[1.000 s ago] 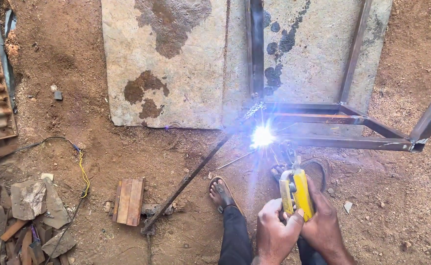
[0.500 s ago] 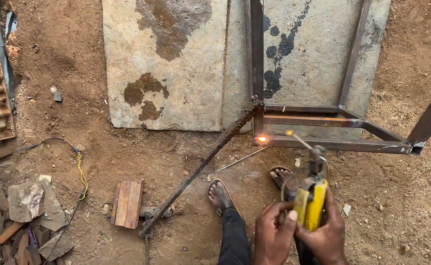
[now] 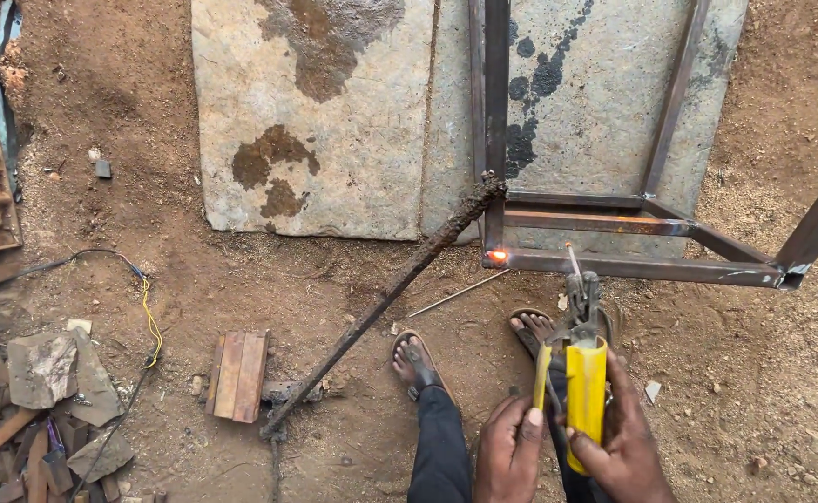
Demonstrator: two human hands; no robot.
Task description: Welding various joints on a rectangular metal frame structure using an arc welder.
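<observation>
Both hands wrapped around yellow electrode holder [image 3: 584, 396]: right hand [image 3: 625, 447] in closed grip, left hand [image 3: 509, 452] bracing, seemingly closed too. Rod tip just above steel frame [image 3: 632, 268], near glowing weld spot [image 3: 496, 254].

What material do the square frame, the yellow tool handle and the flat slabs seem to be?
Frame: likely bare steel tube, grey-brown, with a glowing joint. Handle, held by both hands: probably glossy yellow plastic. Slabs: apparently rough stone or concrete, stained.

Right hand [image 3: 625, 447] cut off by bottom edge.
</observation>
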